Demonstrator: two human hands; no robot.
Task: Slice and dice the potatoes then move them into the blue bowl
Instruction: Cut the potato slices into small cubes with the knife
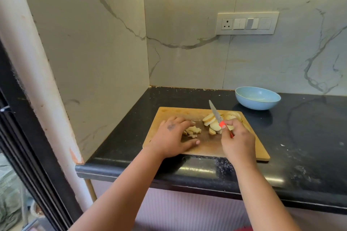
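Knife (pixel 216 113) in R hand (pixel 237 139), blade raised.

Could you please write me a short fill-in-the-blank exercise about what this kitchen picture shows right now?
1. The right hand grips a red-handled ____ with its blade raised above the pale potato slices.
2. The round blue bowl on the black counter holds ____ potato pieces.
3. The left hand rests over the diced potato pieces on the rectangular ____ cutting board.

Missing words: knife; no; wooden
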